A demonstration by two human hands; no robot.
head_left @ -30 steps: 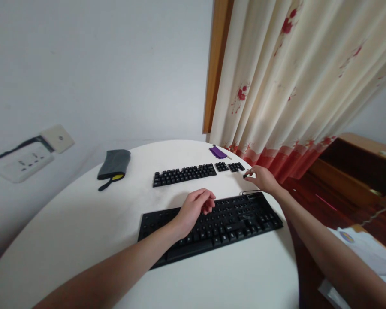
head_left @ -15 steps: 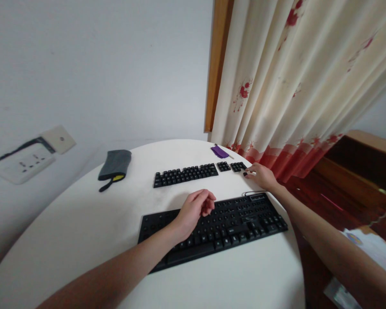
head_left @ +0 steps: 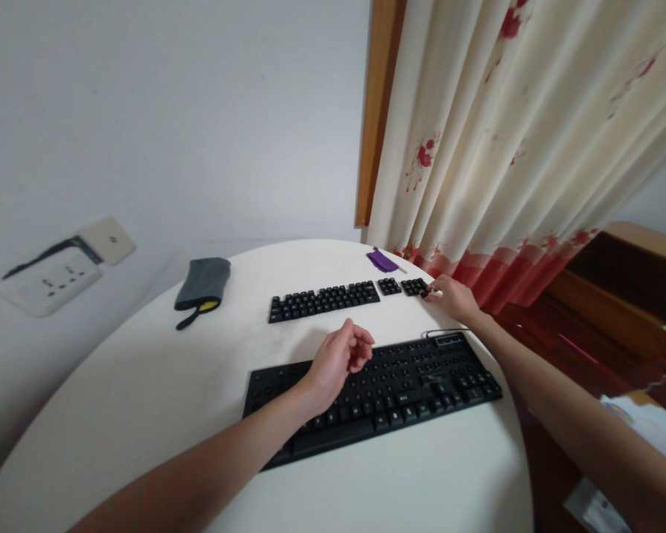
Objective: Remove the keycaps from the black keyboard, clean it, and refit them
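A black keyboard (head_left: 405, 385) lies on the round white table (head_left: 144, 400) in front of me. Beyond it, loose black keycaps are laid out in a long block (head_left: 325, 300) and two small blocks (head_left: 389, 286) (head_left: 414, 286). My right hand (head_left: 452, 298) reaches to the right edge of the rightmost block, fingertips pinched on a black keycap there. My left hand (head_left: 337, 360) hovers over the keyboard's upper middle, fingers loosely curled, with nothing visible in them.
A grey pouch with a yellow patch (head_left: 203, 281) lies at the table's back left. A small purple tool (head_left: 382, 260) sits behind the keycaps near the floral curtain (head_left: 493, 170). A wall socket (head_left: 47, 280) is at the left. Wooden furniture (head_left: 616, 289) stands right of the table.
My right hand carried a keycap forward from near the keyboard's corner to the rightmost keycap block. My left hand lifted slightly and curled a little more.
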